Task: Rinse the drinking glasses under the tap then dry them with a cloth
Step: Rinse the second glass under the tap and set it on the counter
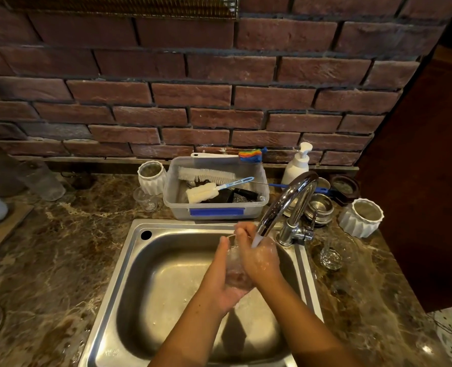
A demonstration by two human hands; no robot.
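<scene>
Head view: we see the glass [236, 274] over the sink [145, 274], held between both hands: left hand [219, 278] curls round it from below-left; right hand [259, 258] wraps its right side, directly under the tap [285, 202] stream.

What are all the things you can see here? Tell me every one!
Sink: one, steel, set in the counter.
Tap: one, chrome, running onto the hands.
Held glass: one, clear, between both hands under the tap.
Tub: one, clear plastic, behind the sink, brushes inside.
Other glasses: two, clear, one right of the sink, one left of the tub.
Ribbed pots: two, white, one beside the tub, one far right.
Soap bottle: one, white, behind the tap.
Steel bowls: stacked, silver, behind the tap.
Left hand: one, grips the glass from below.
Right hand: one, grips the glass near its rim.
</scene>
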